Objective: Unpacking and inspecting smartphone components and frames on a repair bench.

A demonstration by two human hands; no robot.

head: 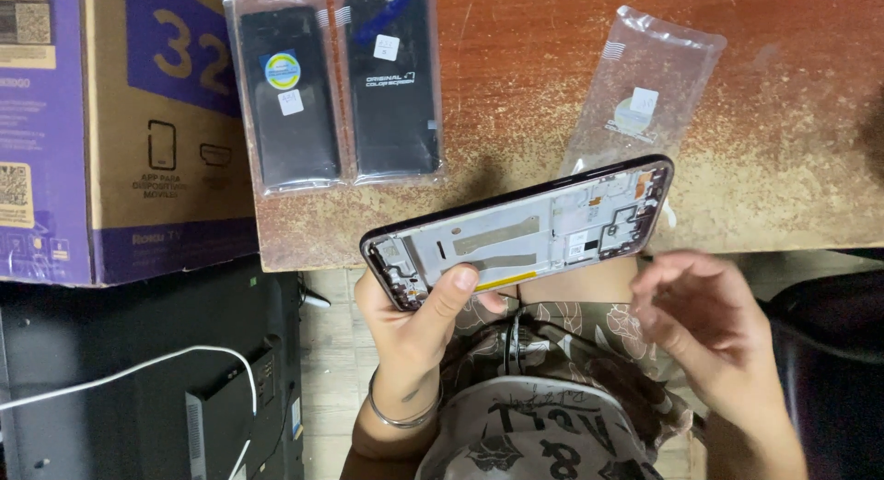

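The left hand (414, 328) is clamped on the lower-left end of a phone frame (520, 231), thumb pressed across its inner face; a thin metal bangle (398, 415) circles that wrist. The frame sits at centre of the picture, tilted up toward the right, held above the near edge of the table (792, 139). It is a long rounded rectangle with a dark glossy rim, a pale metallic inner plate, small dark fittings at both ends and a narrow yellow strip along its lower side. The right hand (709, 319) hangs just right of the frame with fingers loosely spread, gripping nothing; whether a fingertip touches the frame's end cannot be told. The table is reddish-brown wood, scuffed and worn pale in patches. At upper centre two clear sleeves lie side by side, the left sleeve (287, 98) holding a black screen panel with a round blue-and-yellow sticker and a small white tag, the right sleeve (394, 88) holding a black panel with a white tag. An empty clear sleeve (645, 84) lies upper right. A brown-and-purple cardboard box (110, 130) fills the upper left. A black flat appliance (138, 379) with a white cable (120, 374) occupies the lower left. Bare table remains at right.
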